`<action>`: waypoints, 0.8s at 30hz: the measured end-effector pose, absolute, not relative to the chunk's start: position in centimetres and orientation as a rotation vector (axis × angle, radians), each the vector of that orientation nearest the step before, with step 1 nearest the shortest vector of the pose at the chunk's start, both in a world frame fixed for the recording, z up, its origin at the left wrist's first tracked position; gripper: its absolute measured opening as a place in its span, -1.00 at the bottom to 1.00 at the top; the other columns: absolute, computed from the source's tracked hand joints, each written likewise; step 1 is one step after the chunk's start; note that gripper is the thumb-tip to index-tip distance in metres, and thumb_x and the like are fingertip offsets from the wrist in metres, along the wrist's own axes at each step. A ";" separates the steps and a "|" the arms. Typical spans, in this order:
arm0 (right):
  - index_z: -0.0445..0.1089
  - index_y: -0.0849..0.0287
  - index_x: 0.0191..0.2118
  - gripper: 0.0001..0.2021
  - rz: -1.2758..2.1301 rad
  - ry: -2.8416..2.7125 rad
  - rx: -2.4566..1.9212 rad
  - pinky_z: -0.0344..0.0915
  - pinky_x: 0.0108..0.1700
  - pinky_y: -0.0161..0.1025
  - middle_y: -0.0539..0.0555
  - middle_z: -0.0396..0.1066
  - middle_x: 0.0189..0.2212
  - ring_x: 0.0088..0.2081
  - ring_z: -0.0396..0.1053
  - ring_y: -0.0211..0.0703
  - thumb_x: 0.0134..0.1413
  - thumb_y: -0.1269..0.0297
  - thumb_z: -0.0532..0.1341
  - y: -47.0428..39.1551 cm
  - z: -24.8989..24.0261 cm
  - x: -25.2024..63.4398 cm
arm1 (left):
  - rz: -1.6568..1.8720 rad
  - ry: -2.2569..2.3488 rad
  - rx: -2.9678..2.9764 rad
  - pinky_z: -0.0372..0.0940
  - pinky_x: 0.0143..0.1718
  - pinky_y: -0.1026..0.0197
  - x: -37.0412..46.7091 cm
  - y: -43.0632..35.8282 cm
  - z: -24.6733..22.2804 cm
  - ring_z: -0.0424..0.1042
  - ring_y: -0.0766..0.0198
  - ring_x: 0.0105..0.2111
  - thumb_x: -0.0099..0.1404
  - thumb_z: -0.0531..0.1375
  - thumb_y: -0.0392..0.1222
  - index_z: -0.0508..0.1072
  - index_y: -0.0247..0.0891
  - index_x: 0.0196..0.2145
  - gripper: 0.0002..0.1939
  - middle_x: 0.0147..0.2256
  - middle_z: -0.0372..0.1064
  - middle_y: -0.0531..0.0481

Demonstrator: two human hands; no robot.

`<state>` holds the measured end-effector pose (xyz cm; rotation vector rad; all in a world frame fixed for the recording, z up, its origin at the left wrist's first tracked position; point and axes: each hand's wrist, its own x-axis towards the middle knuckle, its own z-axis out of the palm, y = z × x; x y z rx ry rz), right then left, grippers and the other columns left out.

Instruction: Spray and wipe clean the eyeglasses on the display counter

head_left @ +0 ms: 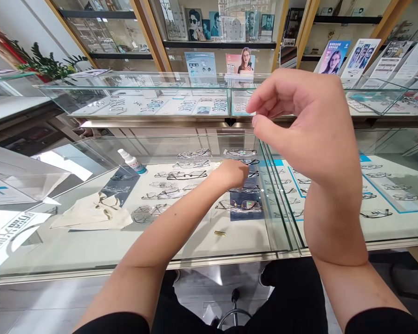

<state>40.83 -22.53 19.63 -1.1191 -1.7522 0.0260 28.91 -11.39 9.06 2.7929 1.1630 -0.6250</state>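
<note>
My left hand point(234, 174) reaches over the glass display case point(195, 260), back of the hand up, among rows of eyeglasses point(187, 175). Its fingers are hidden from view, and a dark-framed pair point(252, 162) lies right beside them. Raised high above the case on the right, my right hand point(299, 111) has curled fingers, with a gap between thumb and index fingertip and nothing seen between them. Below my left hand lie a gold-rimmed pair point(244, 204) and a small gold piece point(219, 233).
A white spray bottle point(132, 162) stands at the case's back left. Glasses lie on a cream cloth point(87, 213) at left. A second glass case point(149, 111) stands behind, with poster cards point(334, 56) on it. Shelves line the back.
</note>
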 end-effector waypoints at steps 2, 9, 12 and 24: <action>0.47 0.01 -0.35 -0.83 0.012 -1.753 -1.101 0.57 -0.12 -0.09 0.00 0.59 -0.33 -0.24 0.59 -0.03 0.13 0.48 0.31 -22.5 19.6 40.8 | -0.630 1.149 2.798 0.39 -0.18 0.13 29.0 -11.4 8.9 0.65 -0.04 -0.13 0.11 0.33 -0.42 0.71 -0.22 -0.25 -0.74 -0.11 0.71 -0.21; 0.48 -0.02 -0.33 -0.83 0.013 -1.758 -1.142 0.58 -0.09 -0.08 -0.01 0.61 -0.30 -0.21 0.59 -0.02 0.12 0.47 0.33 -22.5 19.6 40.9 | -0.683 1.166 2.763 0.38 -0.21 0.14 28.9 -11.1 9.3 0.64 -0.03 -0.14 0.15 0.35 -0.37 0.70 -0.20 -0.25 -0.79 -0.15 0.71 -0.19; 0.46 0.01 -0.35 -0.81 0.013 -1.767 -1.100 0.57 -0.09 -0.09 -0.02 0.61 -0.31 -0.22 0.59 -0.04 0.08 0.51 0.30 -22.6 19.6 40.8 | -0.596 1.265 2.751 0.37 -0.19 0.15 28.3 -10.5 9.6 0.62 0.00 -0.14 0.22 0.33 -0.33 0.68 -0.18 -0.21 -0.81 -0.15 0.69 -0.18; 0.48 0.01 -0.34 -0.90 -0.006 -1.779 -1.171 0.56 -0.07 -0.08 0.02 0.60 -0.31 -0.18 0.60 0.02 0.17 0.38 0.34 -22.6 19.5 40.7 | 0.022 1.361 2.658 0.33 -0.11 0.02 29.0 -9.1 7.0 0.58 -0.09 -0.09 0.27 0.36 -0.12 0.66 -0.15 -0.12 -0.78 -0.16 0.64 -0.28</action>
